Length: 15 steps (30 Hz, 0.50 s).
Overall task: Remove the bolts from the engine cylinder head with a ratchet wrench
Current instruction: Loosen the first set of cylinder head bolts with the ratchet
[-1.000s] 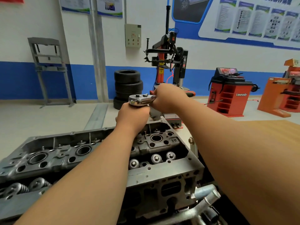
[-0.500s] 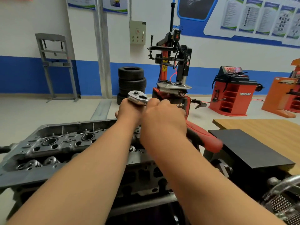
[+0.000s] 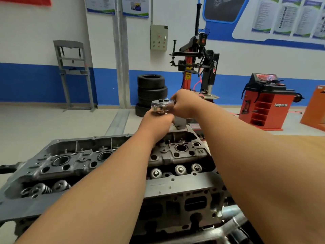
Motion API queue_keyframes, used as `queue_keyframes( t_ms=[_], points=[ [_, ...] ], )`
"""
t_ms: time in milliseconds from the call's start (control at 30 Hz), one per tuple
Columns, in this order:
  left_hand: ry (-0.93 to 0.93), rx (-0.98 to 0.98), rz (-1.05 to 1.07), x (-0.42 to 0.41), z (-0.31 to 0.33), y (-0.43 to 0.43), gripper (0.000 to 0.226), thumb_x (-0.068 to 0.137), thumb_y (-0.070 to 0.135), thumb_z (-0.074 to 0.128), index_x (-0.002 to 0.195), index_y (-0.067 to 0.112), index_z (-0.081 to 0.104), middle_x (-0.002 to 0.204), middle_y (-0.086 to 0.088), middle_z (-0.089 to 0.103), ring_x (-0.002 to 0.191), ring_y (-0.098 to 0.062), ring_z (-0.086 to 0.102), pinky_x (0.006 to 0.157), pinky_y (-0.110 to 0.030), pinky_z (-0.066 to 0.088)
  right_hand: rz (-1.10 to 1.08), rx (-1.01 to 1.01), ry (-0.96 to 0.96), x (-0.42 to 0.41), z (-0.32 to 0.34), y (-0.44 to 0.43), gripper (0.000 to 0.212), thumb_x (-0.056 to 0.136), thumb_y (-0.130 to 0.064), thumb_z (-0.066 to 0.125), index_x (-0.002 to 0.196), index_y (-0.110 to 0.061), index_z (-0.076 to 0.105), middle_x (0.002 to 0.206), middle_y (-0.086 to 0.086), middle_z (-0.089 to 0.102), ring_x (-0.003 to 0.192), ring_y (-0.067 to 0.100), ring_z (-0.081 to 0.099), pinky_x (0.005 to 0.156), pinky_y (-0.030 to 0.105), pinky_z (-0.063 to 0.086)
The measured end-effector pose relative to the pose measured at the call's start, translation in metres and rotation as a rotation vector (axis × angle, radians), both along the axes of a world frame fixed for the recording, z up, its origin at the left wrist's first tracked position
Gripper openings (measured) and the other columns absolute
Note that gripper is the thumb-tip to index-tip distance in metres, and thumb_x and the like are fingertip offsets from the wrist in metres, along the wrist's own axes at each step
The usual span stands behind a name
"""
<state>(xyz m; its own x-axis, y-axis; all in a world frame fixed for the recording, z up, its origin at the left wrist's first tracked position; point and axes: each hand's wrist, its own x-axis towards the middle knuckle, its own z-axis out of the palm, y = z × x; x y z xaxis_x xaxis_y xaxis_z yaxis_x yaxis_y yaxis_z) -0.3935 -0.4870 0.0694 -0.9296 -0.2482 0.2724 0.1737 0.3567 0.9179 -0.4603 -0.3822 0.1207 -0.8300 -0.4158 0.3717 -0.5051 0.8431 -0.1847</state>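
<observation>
Right hand (image 3: 184,105) swung from the near side to the far right of the ratchet wrench (image 3: 162,106) head, fingers gripping the handle. Left hand (image 3: 158,123) stays just under the wrench head, fingers curled round its shaft. Wrench stands over the far right corner of the cylinder head (image 3: 84,159).

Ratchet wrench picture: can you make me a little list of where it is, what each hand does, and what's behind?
Ratchet wrench: shiny head up, above the far end of the cylinder head
Left hand: wrapped round it just under the head
Right hand: holds the handle, which it hides
Behind: stacked tyres, red wheel balancer
</observation>
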Motion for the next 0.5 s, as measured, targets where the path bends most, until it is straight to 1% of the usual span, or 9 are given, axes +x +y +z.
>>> queue_keyframes(
  t_ms=[67,133,167,233,267,333,400,467,500],
  points=[
    [-0.004,-0.088,0.011,-0.001,0.002,0.002,0.01,0.083,0.012,0.054,0.078,0.016,0.063,0.074,-0.002,0.06,0.065,-0.014,0.048,0.059,-0.03,0.038,-0.02,-0.007,0.075,-0.008,-0.007,-0.004,0.016,0.085,-0.028,0.055,0.071,-0.021,0.059,0.063,-0.005,0.053,0.065,0.015,0.045,0.069,0.03,0.028],
    [0.004,-0.173,0.041,0.001,0.004,0.005,0.018,0.086,0.009,0.051,0.071,0.015,0.057,0.068,-0.002,0.054,0.062,-0.016,0.045,0.054,-0.029,0.035,-0.055,0.001,0.1,-0.005,-0.008,-0.003,0.016,0.087,-0.03,0.054,0.075,-0.021,0.058,0.066,-0.006,0.051,0.07,0.017,0.044,0.074,0.034,0.029],
    [0.004,-0.189,0.04,0.002,0.004,0.006,0.018,0.087,0.007,0.049,0.074,0.013,0.06,0.069,-0.002,0.057,0.064,-0.018,0.049,0.054,-0.029,0.038,-0.072,0.005,0.084,0.0,-0.007,0.0,0.018,0.087,-0.032,0.055,0.074,-0.021,0.057,0.068,-0.004,0.052,0.072,0.017,0.045,0.077,0.035,0.035],
    [0.007,-0.185,0.0,0.003,0.006,0.005,0.023,0.089,0.004,0.046,0.096,0.005,0.068,0.082,-0.005,0.07,0.075,-0.02,0.063,0.064,-0.03,0.052,-0.117,0.033,0.047,0.015,-0.004,0.01,0.012,0.084,-0.031,0.057,0.081,-0.02,0.058,0.073,-0.001,0.055,0.075,0.018,0.05,0.08,0.037,0.044],
    [-0.003,-0.172,-0.028,0.004,0.005,0.005,0.027,0.089,0.002,0.044,0.102,0.004,0.068,0.078,-0.002,0.074,0.07,-0.012,0.067,0.062,-0.024,0.054,-0.156,0.075,0.049,0.028,-0.003,0.016,0.012,0.083,-0.03,0.057,0.087,-0.019,0.057,0.077,0.0,0.055,0.078,0.02,0.051,0.082,0.039,0.044],
    [-0.029,-0.144,-0.041,0.005,0.004,0.007,0.029,0.089,0.0,0.043,0.093,0.004,0.072,0.048,0.011,0.065,0.04,0.005,0.055,0.039,-0.011,0.041,-0.258,0.195,0.108,0.064,-0.006,0.028,0.017,0.084,-0.031,0.055,0.093,-0.017,0.048,0.079,0.0,0.051,0.082,0.023,0.047,0.085,0.044,0.037],
    [-0.036,-0.102,0.014,0.003,0.002,0.009,0.031,0.088,-0.001,0.042,0.077,0.007,0.07,0.036,0.013,0.055,0.031,0.003,0.048,0.032,-0.01,0.032,-0.333,0.264,0.203,0.104,-0.013,0.031,0.026,0.085,-0.034,0.054,0.1,-0.019,0.039,0.084,0.003,0.045,0.081,0.026,0.042,0.075,0.041,0.034],
    [0.025,-0.173,0.039,0.007,0.002,0.012,0.027,0.091,0.002,0.042,0.078,0.009,0.064,0.048,0.009,0.062,0.043,0.001,0.054,0.038,-0.009,0.034,-0.336,0.303,0.243,0.136,-0.019,0.022,0.032,0.088,-0.03,0.051,0.115,-0.017,0.038,0.096,0.009,0.048,0.082,0.028,0.042,0.068,0.039,0.03],
    [0.031,-0.304,0.065,0.009,0.003,0.013,0.022,0.094,0.005,0.043,0.087,0.009,0.063,0.066,0.006,0.068,0.059,-0.002,0.059,0.048,-0.011,0.036,-0.324,0.317,0.24,0.144,-0.021,0.016,0.035,0.09,-0.026,0.048,0.121,-0.014,0.037,0.103,0.011,0.049,0.083,0.028,0.042,0.067,0.039,0.029]
  ],
)
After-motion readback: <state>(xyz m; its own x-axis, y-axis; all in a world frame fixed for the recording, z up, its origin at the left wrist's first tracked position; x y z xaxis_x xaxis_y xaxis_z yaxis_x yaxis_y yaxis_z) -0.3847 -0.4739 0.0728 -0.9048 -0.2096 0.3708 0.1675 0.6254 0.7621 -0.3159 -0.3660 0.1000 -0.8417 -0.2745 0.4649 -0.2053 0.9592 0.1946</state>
